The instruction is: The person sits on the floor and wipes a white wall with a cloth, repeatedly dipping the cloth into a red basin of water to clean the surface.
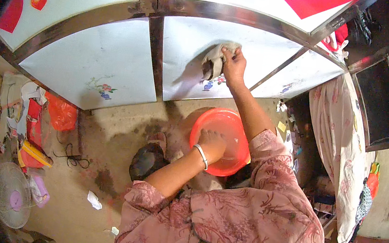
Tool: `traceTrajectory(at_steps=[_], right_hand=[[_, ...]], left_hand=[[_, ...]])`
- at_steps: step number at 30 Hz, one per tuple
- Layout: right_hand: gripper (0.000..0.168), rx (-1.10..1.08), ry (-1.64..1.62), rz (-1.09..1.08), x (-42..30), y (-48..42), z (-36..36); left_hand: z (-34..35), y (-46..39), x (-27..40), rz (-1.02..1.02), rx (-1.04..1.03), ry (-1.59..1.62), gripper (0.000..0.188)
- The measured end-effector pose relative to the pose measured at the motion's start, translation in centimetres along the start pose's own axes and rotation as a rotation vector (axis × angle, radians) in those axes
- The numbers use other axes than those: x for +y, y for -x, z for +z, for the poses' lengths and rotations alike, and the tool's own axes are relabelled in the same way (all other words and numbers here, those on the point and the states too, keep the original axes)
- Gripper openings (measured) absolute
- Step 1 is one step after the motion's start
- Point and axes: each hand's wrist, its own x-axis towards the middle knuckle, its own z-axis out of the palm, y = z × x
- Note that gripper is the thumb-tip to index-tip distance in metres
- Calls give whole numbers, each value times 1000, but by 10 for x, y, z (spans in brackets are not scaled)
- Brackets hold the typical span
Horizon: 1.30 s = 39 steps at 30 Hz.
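A damp-looking grey-beige cloth (219,57) is pinched in the fingers of my right hand (235,65). It is raised at the white panel (189,38) of a dark-framed partition or cabinet front, just above a printed blue vase with flowers (213,83). Below, a red plastic basin (200,120) holds cloudy water. My left hand (211,147), with a pale bangle (202,156) on the wrist, is lowered over or into the basin. Its fingertips are partly lost against the water, so whether they grip anything cannot be seen.
A standing fan (11,196) is at the lower left, near a red plastic bag (60,111) and a coiled black cord (73,158). Paper scraps (94,200) lie on the stained floor. On the right hangs a floral curtain (335,145). A dark shoe (148,161) is left of the basin.
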Motion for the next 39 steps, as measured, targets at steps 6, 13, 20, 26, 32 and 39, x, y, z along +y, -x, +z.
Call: traceTrajectory(at_steps=[6, 13, 20, 26, 32, 39], right_hand=[[38, 190, 255, -50, 29, -15, -40], [30, 652, 256, -68, -17, -88, -112], [37, -46, 415, -264, -92, 1, 41], [38, -173, 468, -336, -96, -1, 41], [34, 230, 689, -131, -37, -61, -102], [58, 374, 669, -23, 19, -50, -95]], left_hand=[[-3, 1, 1, -11, 76, -52, 40], [9, 14, 3, -2, 181, -58, 33], [-1, 16, -8, -4, 5, 8, 33], [-7, 14, -14, -37, 56, 18, 41], [-11, 30, -14, -69, 62, 39, 48], [-39, 14, -9, 16, 390, 114, 55]])
